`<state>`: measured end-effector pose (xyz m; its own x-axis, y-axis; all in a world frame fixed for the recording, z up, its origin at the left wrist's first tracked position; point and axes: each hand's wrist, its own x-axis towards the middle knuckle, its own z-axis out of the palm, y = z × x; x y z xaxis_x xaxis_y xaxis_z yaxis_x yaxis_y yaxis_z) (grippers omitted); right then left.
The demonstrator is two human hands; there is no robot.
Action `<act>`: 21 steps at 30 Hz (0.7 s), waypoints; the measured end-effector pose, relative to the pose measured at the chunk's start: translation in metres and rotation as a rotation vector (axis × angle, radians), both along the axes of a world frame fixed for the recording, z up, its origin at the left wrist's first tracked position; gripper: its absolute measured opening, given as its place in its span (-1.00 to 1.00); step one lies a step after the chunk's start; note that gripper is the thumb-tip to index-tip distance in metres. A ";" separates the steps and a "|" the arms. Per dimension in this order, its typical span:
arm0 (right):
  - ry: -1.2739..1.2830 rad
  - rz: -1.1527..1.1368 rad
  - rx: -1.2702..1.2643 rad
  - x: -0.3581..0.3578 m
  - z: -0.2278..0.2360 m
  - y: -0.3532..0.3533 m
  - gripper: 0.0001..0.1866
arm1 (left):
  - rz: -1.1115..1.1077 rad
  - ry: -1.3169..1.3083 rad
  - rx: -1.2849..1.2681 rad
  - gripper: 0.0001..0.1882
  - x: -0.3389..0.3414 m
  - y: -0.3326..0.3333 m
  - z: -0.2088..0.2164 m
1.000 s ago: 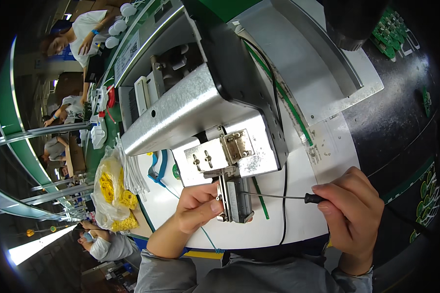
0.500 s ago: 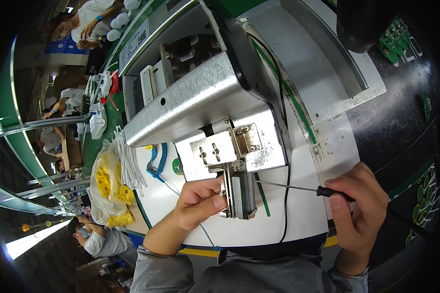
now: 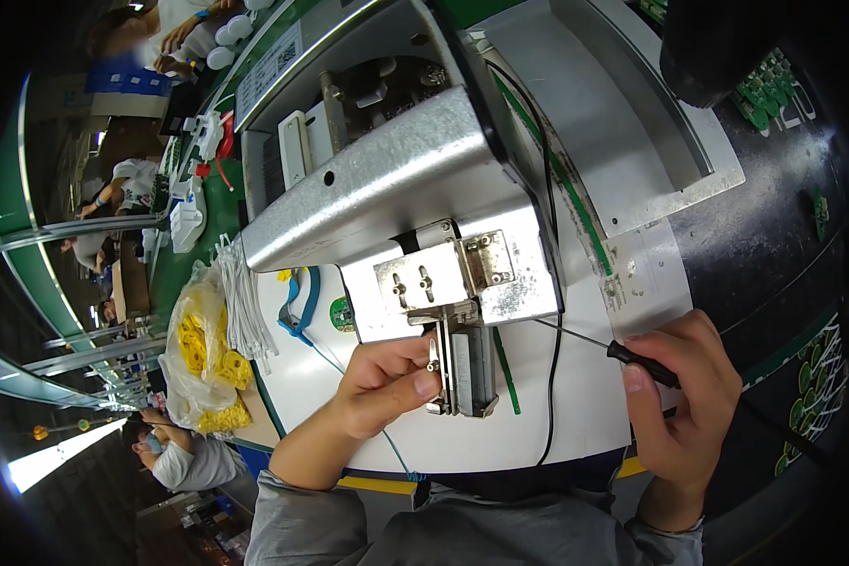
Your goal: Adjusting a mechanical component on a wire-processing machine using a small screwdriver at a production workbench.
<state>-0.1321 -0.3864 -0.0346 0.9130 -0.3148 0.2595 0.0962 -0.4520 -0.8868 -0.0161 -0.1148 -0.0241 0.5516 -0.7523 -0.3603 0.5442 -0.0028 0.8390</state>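
A grey metal machine [image 3: 387,179] stands on a white table [image 3: 585,415], with a small steel fixture block [image 3: 464,363] sticking out of its front. My left hand [image 3: 387,382] pinches the left side of that block, fingers closed against it. My right hand [image 3: 684,396] grips the black handle of a thin screwdriver [image 3: 632,357], whose shaft points left toward the fixture. A black cable [image 3: 552,377] runs down the table between the two hands.
A clear bag of yellow parts [image 3: 203,354] and a bundle of white ties [image 3: 241,302] lie at the left. A blue cord [image 3: 302,302] sits by the machine. Green circuit boards [image 3: 811,368] lie on a dark mat at the right. Other people work along the line at left.
My head has moved closer, so the machine and fixture look larger. Both hands keep their hold; the right hand with the screwdriver has shifted slightly right and down.
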 end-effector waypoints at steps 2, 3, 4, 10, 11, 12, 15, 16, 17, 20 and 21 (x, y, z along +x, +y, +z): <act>0.007 0.003 -0.005 0.002 0.003 0.002 -0.78 | -0.063 0.077 -0.071 -0.57 0.004 0.003 0.004; 0.015 -0.008 -0.010 0.002 0.004 0.004 -0.77 | -0.076 0.075 -0.066 -0.57 0.005 0.003 0.005; 0.021 -0.016 -0.014 0.003 0.005 0.006 -0.76 | -0.087 0.071 -0.059 -0.57 0.007 0.004 0.007; 0.060 -0.036 -0.014 0.006 0.010 0.017 -0.75 | -0.085 0.076 -0.030 -0.57 0.010 0.014 0.012; 0.059 -0.033 -0.019 0.006 0.011 0.018 -0.75 | -0.086 0.081 -0.026 -0.57 0.010 0.015 0.012; 0.075 -0.034 -0.028 0.006 0.011 0.019 -0.75 | -0.086 0.087 -0.020 -0.57 0.011 0.016 0.012; 0.079 -0.033 -0.056 0.007 0.011 0.020 -0.74 | -0.106 0.086 0.000 -0.58 0.012 0.019 0.011; 0.067 -0.034 -0.073 0.007 0.010 0.019 -0.74 | -0.110 0.089 -0.002 -0.58 0.012 0.017 0.011; 0.071 -0.039 -0.075 0.007 0.009 0.018 -0.74 | -0.095 0.086 -0.004 -0.59 0.012 0.015 0.010; 0.047 -0.023 -0.105 0.007 0.004 0.013 -0.73 | -0.081 0.080 0.001 -0.59 0.011 0.010 0.008; 0.060 0.002 -0.116 0.007 0.003 0.011 -0.75 | -0.073 0.086 0.006 -0.59 0.011 0.008 0.008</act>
